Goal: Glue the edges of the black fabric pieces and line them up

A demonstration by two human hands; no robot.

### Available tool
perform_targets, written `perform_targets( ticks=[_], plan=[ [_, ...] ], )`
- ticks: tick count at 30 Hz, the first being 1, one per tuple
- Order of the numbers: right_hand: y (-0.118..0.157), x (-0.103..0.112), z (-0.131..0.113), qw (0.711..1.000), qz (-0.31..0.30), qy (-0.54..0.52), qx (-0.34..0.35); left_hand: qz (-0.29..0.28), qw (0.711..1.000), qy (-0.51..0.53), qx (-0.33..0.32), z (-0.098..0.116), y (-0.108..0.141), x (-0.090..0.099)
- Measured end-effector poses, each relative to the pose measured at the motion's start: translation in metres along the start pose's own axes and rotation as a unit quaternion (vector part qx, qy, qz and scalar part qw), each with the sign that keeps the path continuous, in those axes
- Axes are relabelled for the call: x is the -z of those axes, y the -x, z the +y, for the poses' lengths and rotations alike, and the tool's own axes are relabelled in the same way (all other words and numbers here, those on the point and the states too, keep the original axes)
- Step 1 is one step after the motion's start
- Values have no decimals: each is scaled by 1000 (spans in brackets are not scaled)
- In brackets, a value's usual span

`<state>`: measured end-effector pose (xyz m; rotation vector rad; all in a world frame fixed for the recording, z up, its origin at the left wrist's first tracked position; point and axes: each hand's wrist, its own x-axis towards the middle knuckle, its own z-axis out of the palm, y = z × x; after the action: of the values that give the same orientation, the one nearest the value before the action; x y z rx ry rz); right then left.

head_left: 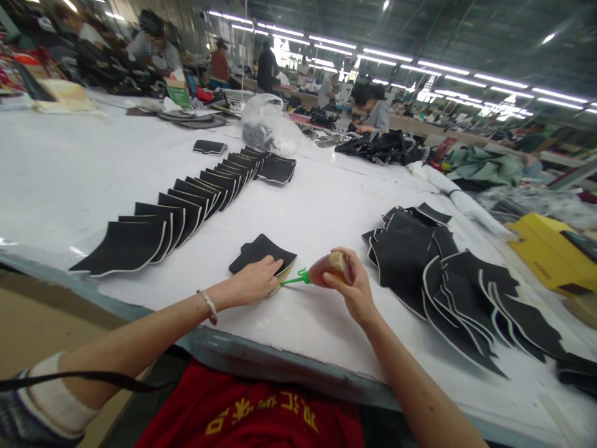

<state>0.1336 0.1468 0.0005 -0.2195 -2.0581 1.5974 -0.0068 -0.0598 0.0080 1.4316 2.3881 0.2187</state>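
A black panel lies on the white table in front of me, its tan edge showing at the lower right. My left hand rests on this panel, fingers spread lightly over its lower part. In my right hand is an amber glue bottle, tipped sideways, with the fingers wrapped round it. Its green nozzle points left, the tip at the panel's tan edge beside my left fingertips.
A fanned row of black panels runs up the left. Loose black panels pile at the right, near a yellow box. A clear plastic bag sits at the back. People work beyond, one in grey.
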Motion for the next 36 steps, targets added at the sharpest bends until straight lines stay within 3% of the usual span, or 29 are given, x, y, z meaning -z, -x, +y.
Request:
perform_targets(
  ticks=[6, 9, 12, 17, 21, 26, 31, 36],
  plan=[
    [8, -6, 5, 999, 27, 0, -18, 1, 1000, -16, -17, 0, 0, -1],
    [18, -12, 1, 997, -2, -55, -51, -5, 999, -29, -18, 0, 1, -1],
    [27, -16, -6, 984, 9, -140, -107, 2, 1000, -3, 8, -1, 1, -1],
    [34, -7, -16, 907, 87, -324, -257, 14, 998, 54, 0, -5, -1, -1],
    [39, 10, -19, 857, 127, -410, -285, 45, 989, 137, 20, -8, 3, -3],
    [44, 14, -20, 838, 152, -455, -260, 157, 939, 306, 23, 12, 19, 4],
    [41, 1, -28, 818, 202, -475, -254, 169, 858, 485, -7, 50, 37, 26],
    [41, -11, -37, 808, 223, -484, -252, 199, 820, 536, 8, 74, 44, 34]
  ],
)
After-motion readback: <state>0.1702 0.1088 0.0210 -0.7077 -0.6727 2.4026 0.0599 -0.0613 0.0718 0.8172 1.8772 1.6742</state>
